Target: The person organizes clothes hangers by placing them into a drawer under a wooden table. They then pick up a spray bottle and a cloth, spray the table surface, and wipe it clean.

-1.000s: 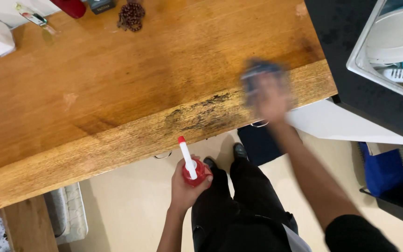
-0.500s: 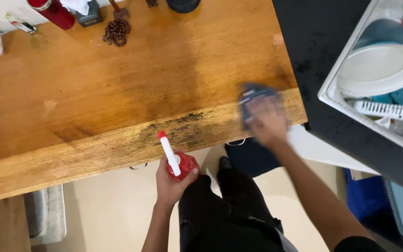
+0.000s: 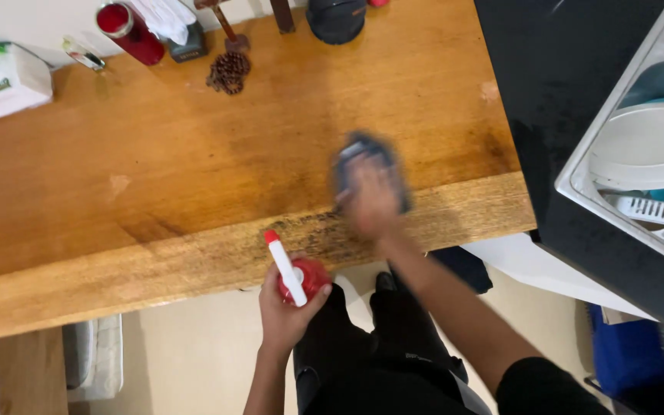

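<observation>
right hand (image 3: 374,201): pressed flat on blue cloth (image 3: 368,165), motion-blurred, near table (image 3: 155,184) front edge
left hand (image 3: 284,307): fingers closed round red spray bottle (image 3: 295,277), held below the edge
stain (image 3: 313,230): dark patch along edge beside cloth
risk: cloth may slide off edge; nozzle could knock table

wooden counter (image 3: 155,177), black worktop (image 3: 555,92), pale floor (image 3: 186,353)

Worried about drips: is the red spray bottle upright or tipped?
Cannot tell: left hand holds the spray bottle; seen from overhead, only its top shows.
</observation>
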